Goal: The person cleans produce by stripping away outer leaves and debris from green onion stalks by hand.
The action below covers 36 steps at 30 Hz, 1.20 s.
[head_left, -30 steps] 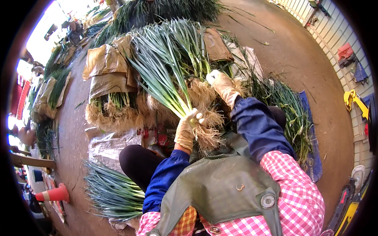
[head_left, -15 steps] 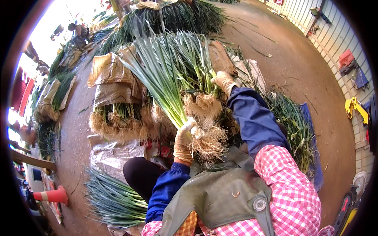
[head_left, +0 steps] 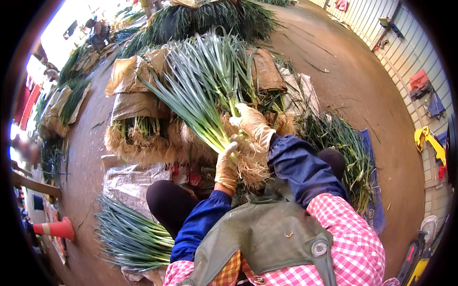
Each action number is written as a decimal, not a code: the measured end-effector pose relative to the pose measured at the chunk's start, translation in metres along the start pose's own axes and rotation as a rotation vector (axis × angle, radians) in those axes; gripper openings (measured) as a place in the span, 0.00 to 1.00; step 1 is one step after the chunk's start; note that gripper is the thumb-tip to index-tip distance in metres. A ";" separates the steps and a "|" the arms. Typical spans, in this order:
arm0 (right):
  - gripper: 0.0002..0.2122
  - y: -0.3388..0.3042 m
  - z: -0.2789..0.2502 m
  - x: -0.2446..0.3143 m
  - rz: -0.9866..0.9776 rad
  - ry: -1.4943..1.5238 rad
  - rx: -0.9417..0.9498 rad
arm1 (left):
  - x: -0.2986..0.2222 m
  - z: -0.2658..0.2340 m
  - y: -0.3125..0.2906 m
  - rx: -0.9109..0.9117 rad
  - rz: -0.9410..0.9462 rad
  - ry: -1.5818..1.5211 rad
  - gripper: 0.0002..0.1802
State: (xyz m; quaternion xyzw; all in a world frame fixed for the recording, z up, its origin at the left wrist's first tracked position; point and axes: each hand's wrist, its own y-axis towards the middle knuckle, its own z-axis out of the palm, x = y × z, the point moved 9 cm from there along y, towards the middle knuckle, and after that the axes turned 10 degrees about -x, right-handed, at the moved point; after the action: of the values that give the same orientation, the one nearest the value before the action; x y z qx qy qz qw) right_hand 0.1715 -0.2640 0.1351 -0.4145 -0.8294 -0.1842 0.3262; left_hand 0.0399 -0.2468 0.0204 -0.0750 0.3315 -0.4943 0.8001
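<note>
My left hand (head_left: 226, 169), in a pale work glove, is closed round the lower stems of a bunch of green onions (head_left: 193, 114). Their long leaves fan up and away to the left, and pale tangled roots (head_left: 254, 167) hang over my lap. My right hand (head_left: 254, 126), gloved too, grips a green onion stalk (head_left: 234, 106) just above and to the right of the left hand, against the bunch. Right behind both hands stands a heap of rooted green onions (head_left: 224, 62), partly hidden by the bunch.
Brown sacking (head_left: 136, 105) covers more rooted onions at the left. A sheaf of green onions (head_left: 136, 236) lies by my left knee. Loose leaves (head_left: 348, 152) pile on a blue sheet (head_left: 377, 190) at the right. An orange cone (head_left: 57, 229) stands far left.
My right hand has come from the heap toward me and to the left, bringing a stalk to the bunch. My left hand still holds the bunch, its roots slightly higher.
</note>
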 end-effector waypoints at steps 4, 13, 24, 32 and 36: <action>0.26 -0.013 0.026 -0.003 -0.174 0.172 0.094 | 0.008 -0.007 0.003 -0.076 -0.049 0.054 0.11; 0.20 -0.053 0.009 0.018 -0.636 -0.434 0.277 | 0.014 0.001 -0.002 0.048 -0.167 -0.069 0.18; 0.08 -0.104 0.028 0.051 -0.706 -0.649 0.266 | 0.010 -0.002 0.013 -0.020 -0.204 0.053 0.15; 0.11 -0.118 -0.094 -0.020 -0.596 -0.488 0.351 | 0.001 0.017 -0.008 0.032 -0.213 -0.225 0.20; 0.07 -0.095 -0.218 -0.172 -0.037 -1.325 0.434 | 0.002 0.022 -0.011 0.078 -0.231 -0.234 0.20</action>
State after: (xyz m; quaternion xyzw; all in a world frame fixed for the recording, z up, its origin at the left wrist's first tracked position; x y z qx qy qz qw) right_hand 0.2556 -0.5435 0.1691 -0.3507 -0.8786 0.2718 -0.1764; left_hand 0.0455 -0.2581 0.0417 -0.1385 0.2060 -0.5834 0.7734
